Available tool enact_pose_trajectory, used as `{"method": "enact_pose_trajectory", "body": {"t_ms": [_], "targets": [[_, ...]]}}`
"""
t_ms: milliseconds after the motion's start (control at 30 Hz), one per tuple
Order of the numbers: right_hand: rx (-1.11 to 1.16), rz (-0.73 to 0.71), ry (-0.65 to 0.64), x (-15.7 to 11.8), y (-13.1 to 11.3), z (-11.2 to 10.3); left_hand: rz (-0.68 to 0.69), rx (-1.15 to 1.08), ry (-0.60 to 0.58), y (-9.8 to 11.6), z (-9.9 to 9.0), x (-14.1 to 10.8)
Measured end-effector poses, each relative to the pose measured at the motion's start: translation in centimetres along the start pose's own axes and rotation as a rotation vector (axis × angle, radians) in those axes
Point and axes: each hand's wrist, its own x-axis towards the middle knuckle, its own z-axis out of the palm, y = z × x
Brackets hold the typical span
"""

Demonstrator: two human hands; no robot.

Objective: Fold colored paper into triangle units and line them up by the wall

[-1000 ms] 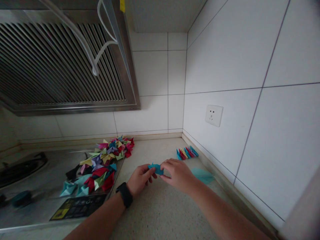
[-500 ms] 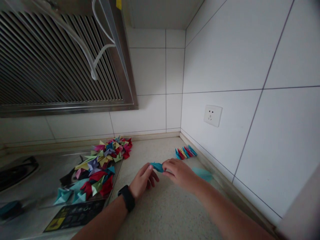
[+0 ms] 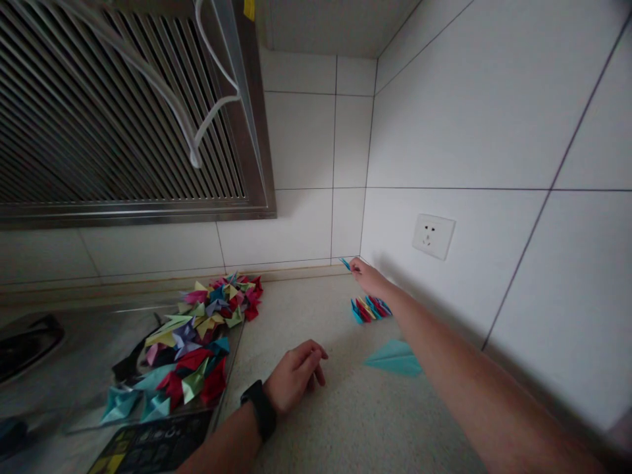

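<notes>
My right hand reaches to the back corner, fingers closed on a small folded blue paper. Nearer to me, my left hand rests above the counter with fingers loosely curled and apart, nothing visible in it. A row of folded blue, red and yellow papers lies below my right wrist. The light teal paper sheet is on the counter, partly covered by my right forearm. At the left, a pile of colourful origami pieces spreads over the stove edge.
A gas stove with a black burner stands at the left. Above it hangs a slatted range hood with a white cable. Tiled walls meet at the back corner, and a socket is on the right wall.
My right hand has moved up to the back corner with the blue paper. My left hand has let go of that paper. More of the teal sheet shows.
</notes>
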Motion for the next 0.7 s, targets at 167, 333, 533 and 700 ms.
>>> {"method": "enact_pose_trajectory", "body": {"t_ms": [167,333,533,700], "targets": [[-0.084,0.116,-0.074,2.8,2.3,2.5,0.000,0.123,-0.085,0.5,-0.3,-0.1],[-0.206,0.188,-0.156,4.0,4.2,4.7,0.027,0.270,-0.086,1.0,-0.3,-0.1],[-0.280,0.197,-0.280,5.2,5.8,5.9,0.008,0.282,-0.083,0.9,-0.2,-0.1],[-0.259,0.138,-0.310,5.4,6.0,6.2,-0.001,0.274,-0.079,0.8,-0.2,0.0]]}}
